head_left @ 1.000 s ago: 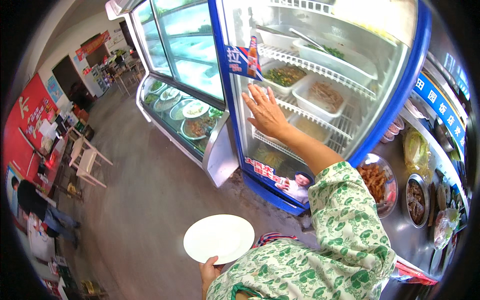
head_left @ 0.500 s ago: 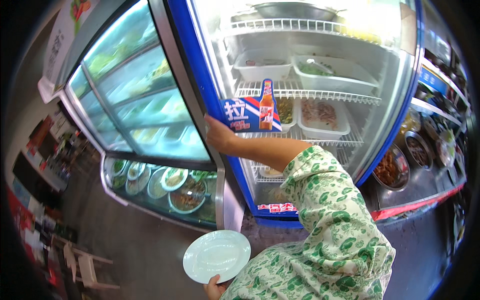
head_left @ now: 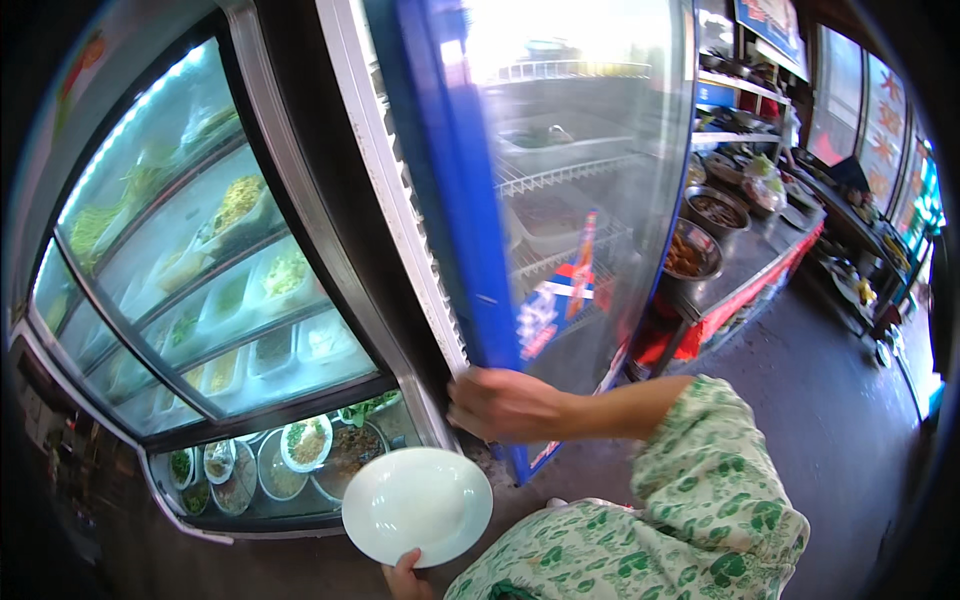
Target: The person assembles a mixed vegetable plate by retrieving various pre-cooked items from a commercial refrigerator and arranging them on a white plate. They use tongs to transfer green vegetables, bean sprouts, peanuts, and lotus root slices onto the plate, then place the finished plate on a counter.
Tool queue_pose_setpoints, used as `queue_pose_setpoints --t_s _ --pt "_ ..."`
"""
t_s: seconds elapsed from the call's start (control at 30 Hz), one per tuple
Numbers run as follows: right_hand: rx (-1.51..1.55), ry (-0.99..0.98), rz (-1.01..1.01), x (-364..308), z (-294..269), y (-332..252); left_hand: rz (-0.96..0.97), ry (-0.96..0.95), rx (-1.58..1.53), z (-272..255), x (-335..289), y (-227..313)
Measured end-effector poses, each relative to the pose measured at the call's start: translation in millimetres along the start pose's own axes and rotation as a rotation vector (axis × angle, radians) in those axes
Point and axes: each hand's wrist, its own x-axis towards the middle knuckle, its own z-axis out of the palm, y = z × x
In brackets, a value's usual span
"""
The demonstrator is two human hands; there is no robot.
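My left hand [head_left: 404, 578] holds a round white plate [head_left: 418, 505] by its near rim, low in the picture; the plate looks bare. My right hand [head_left: 505, 405] reaches across in a green leaf-print sleeve and grips the lower edge of the blue-framed glass fridge door [head_left: 470, 230]. The door stands almost flat against the fridge. Behind the glass are wire shelves [head_left: 560, 175] with pale trays, blurred by glare. A red and blue sticker [head_left: 560, 290] sits on the door glass.
At the left stands a curved glass display case [head_left: 200, 280] with trays of food, and plates of greens [head_left: 300, 450] on its lowest level. At the right, a steel counter with a red front [head_left: 745, 270] carries metal bowls of food [head_left: 692, 255]. Grey floor lies beyond.
The fridge door has swung from wide open to almost shut. My right hand left the shelves, took the door's edge and slid down it. The plate stayed in my left hand.
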Motion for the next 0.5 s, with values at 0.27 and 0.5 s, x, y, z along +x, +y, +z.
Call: queue_pose_setpoints --t_s 0.27,0.5 --pt "0.081 0.948 0.976 -143 -162 -17 -0.241 -0.472 -0.265 62 59 51" --pt "-0.368 0.818 1.326 -184 -216 -11 -0.475 -0.656 -0.356 130 83 49"
